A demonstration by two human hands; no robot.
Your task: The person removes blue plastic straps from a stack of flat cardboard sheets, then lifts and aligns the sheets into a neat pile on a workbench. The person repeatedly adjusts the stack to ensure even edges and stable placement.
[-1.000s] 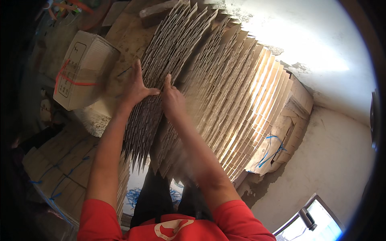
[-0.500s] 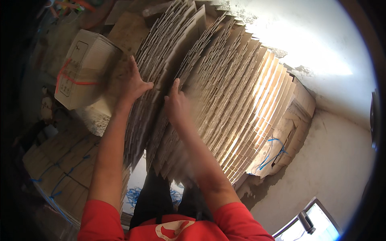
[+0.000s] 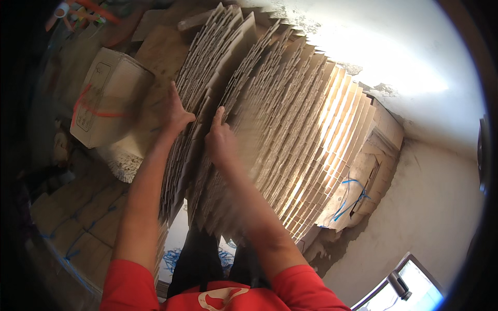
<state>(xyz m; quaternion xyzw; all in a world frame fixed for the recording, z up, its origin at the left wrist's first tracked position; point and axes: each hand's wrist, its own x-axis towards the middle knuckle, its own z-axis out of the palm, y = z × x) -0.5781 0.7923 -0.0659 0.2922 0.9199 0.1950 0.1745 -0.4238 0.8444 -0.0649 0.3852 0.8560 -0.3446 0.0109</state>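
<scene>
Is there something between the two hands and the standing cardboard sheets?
Nothing visible. The left hand and the right hand are already on the edges of the cardboard sheets, at a gap in the row.

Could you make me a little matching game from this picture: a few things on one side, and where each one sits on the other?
Things:
1. left hand
2. taped cardboard box
3. blue strapping
4. stack of flattened cartons

Places:
A. leaning in a fan across the middle, below the white wall
B. pressed flat on the left part of the standing sheets
C. far left, with red tape across it
D. on the bundle at the right end of the fan

Pairs: 1-B, 2-C, 3-D, 4-A
</scene>
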